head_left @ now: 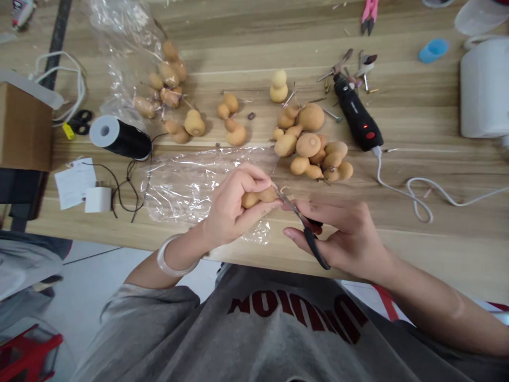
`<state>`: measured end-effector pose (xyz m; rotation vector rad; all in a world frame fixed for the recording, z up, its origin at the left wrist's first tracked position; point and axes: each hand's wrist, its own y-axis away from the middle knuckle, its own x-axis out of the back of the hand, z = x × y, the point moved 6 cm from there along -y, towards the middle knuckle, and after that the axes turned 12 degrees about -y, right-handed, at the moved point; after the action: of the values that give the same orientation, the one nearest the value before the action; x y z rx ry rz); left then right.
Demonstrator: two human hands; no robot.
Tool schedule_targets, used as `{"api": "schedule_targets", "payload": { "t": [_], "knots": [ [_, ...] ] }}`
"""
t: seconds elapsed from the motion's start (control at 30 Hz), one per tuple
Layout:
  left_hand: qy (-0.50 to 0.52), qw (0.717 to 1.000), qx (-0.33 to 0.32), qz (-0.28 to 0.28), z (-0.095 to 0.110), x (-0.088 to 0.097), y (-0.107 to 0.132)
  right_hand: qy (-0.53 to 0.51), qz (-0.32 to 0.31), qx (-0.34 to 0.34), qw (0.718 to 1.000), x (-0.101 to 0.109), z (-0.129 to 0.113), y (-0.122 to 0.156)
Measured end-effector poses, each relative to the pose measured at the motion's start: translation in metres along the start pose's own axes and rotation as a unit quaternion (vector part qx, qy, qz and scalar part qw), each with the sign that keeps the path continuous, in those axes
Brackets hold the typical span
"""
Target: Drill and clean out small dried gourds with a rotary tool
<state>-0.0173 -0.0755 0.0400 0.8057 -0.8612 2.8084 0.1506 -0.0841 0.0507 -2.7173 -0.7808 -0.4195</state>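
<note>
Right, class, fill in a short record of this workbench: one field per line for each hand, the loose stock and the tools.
left hand: closed around a small gourd; bracelet on the wrist
right hand: holds scissors, blades at the gourd's end
stock: pile of gourds on the table beyond the hands; more by a plastic bag
tools: black rotary tool with a red light and white cable; spool of black cord
</note>
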Motion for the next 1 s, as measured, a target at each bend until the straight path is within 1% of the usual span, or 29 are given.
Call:
{"api": "schedule_targets", "payload": {
  "t": [0.1,0.2,0.33,0.43,0.53,0.67,0.77,0.8,0.87,1.0],
  "knots": [
    [-0.028,0.999,-0.015,0.007,0.001,0.001,0.001,-0.028,-0.006,-0.029,0.999,-0.002,0.003,0.001],
    [-0.049,0.998,-0.038,0.018,0.004,0.003,0.0,-0.093,-0.017,-0.074,0.993,-0.004,0.007,0.003],
    [-0.069,0.994,-0.068,0.046,0.01,0.005,-0.002,-0.205,-0.028,-0.131,0.97,-0.011,0.014,0.004],
    [-0.058,0.993,-0.078,0.064,0.014,0.006,-0.004,-0.246,-0.021,-0.147,0.958,-0.014,0.017,0.004],
    [-0.027,0.995,-0.074,0.064,0.016,0.006,-0.005,-0.218,0.005,-0.116,0.969,-0.01,0.016,0.003],
    [-0.001,0.995,-0.075,0.059,0.014,0.006,-0.005,-0.113,0.025,-0.024,0.993,-0.004,0.007,0.001],
    [0.006,0.995,-0.082,0.047,0.012,0.005,-0.005,-0.066,0.034,0.024,0.997,-0.003,0.003,0.0],
    [0.009,0.996,-0.081,0.042,0.011,0.004,-0.005,-0.064,0.038,0.029,0.997,-0.002,0.004,0.0],
    [0.027,0.996,-0.073,0.034,0.01,0.003,-0.006,-0.079,0.043,0.014,0.996,-0.002,0.007,0.0],
    [0.091,0.993,-0.08,0.001,0.014,0.001,-0.007,-0.154,0.045,-0.059,0.985,0.0,0.018,-0.001]
  ]
}}
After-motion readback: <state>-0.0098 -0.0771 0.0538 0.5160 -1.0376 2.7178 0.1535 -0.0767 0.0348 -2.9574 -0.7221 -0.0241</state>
